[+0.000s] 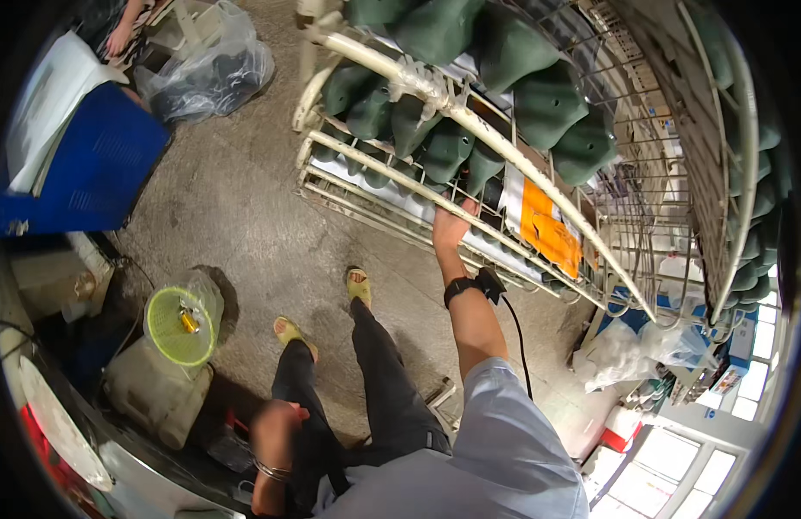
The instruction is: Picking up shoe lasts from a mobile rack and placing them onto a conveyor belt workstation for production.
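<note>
Over grey floor [245, 208], the right hand [452, 225] reaches into a rack [495, 140] by green shapes [449, 154] — withdrawing likely calls for care — grip, like the left hand [276, 432]'s, unclear.

Dark green pieces [552, 105], cream rack [495, 139], orange-and-white sheet [545, 227], yellow-green basket [163, 327]

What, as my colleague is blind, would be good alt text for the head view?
A person's right hand reaches into a cream metal rack that holds dark green moulded pieces. The left hand is blurred at lower left, and a yellow-green basket is farther left.
</note>
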